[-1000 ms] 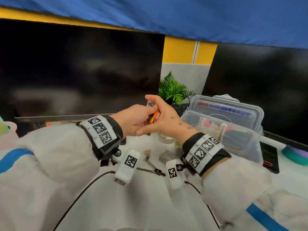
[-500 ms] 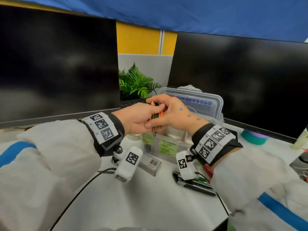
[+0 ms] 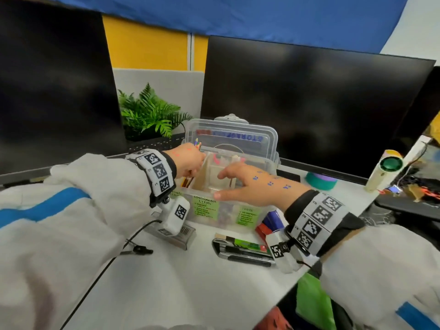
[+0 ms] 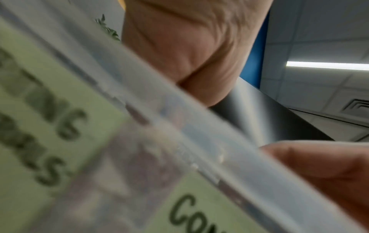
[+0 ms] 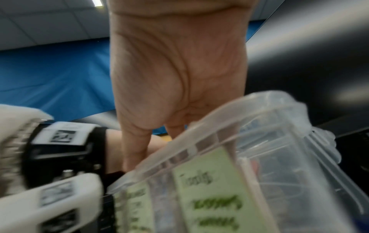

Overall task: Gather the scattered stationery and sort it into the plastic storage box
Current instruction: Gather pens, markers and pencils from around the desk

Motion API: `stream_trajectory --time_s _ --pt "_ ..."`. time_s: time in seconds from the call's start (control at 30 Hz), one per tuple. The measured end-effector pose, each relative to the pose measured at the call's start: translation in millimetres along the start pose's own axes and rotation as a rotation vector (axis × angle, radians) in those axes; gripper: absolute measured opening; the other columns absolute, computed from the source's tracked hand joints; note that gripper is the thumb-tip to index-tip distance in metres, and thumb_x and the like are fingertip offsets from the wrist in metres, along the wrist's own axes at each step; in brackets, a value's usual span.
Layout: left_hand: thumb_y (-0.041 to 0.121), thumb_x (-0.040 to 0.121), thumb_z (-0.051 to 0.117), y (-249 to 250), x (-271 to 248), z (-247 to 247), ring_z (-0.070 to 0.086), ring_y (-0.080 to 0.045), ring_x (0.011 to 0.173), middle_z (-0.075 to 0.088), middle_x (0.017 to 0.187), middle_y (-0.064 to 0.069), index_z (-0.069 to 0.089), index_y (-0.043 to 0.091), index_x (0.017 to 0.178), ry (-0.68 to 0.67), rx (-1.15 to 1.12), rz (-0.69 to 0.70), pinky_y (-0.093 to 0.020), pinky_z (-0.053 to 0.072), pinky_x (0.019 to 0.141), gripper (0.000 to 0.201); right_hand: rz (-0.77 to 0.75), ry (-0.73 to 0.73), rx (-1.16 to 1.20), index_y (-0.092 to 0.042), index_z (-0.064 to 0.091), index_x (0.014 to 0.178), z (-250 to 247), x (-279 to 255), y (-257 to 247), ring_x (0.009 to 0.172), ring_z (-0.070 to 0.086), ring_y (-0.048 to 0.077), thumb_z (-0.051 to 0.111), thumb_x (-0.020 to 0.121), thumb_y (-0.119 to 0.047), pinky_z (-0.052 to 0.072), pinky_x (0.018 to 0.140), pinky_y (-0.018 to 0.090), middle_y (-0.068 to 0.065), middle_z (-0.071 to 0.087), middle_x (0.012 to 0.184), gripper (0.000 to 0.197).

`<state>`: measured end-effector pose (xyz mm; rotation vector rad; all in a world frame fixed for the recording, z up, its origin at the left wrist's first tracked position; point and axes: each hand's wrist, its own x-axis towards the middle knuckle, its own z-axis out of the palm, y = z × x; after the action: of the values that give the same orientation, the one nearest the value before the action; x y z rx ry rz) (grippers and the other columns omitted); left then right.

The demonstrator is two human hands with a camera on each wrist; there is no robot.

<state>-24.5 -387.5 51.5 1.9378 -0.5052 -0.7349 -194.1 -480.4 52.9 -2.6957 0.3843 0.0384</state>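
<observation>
Clear plastic storage box [image 3: 228,208]: centre of the head view, lid up, green labels on its front wall.
Left hand [image 3: 190,160]: fingers curled round a bundle of coloured pencils [image 3: 197,144], lowering them into the box's left compartment.
Right hand [image 3: 247,186]: fingers straight and relaxed over the middle compartment, holding nothing.
Progress: box partly filled, apparently.
Left on white desk [image 3: 190,287]: black pen case [image 3: 242,250], small grey box [image 3: 183,236], red-and-blue items [image 3: 270,222] at lower centre.

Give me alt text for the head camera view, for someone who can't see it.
A person's left hand lowers a bundle of coloured pencils into the left end of an open clear plastic storage box, while the right hand rests open over its front rim. Two dark monitors stand behind.
</observation>
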Motion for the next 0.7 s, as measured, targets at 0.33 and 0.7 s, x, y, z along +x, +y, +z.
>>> stream_trajectory --time_s 0.33,0.7 --pt "0.001 0.101 0.044 -21.0 43.7 3.8 0.061 -0.011 0.058 0.055 0.073 -0.012 0.059 -0.010 0.090 -0.035 0.065 -0.093 -0.016 0.054 0.057 0.022 0.118 0.037 0.010 -0.025 0.067 0.106 41.4 -2.1 4.9 0.152 0.015 0.023 0.039 0.090 -0.073 0.033 0.110 0.045 0.015 0.011 0.165 0.058" --pt "0.009 0.102 0.052 -17.0 27.8 3.8 0.064 -0.033 0.083 0.068 0.099 -0.023 0.063 -0.003 0.100 -0.175 0.434 -0.202 -0.047 0.055 0.075 0.017 0.093 0.015 -0.039 -0.034 0.053 0.075 38.4 -7.7 0.0 0.151 0.020 0.029 0.034 0.095 -0.068 0.037 0.109 0.045 0.020 0.010 0.164 0.044"
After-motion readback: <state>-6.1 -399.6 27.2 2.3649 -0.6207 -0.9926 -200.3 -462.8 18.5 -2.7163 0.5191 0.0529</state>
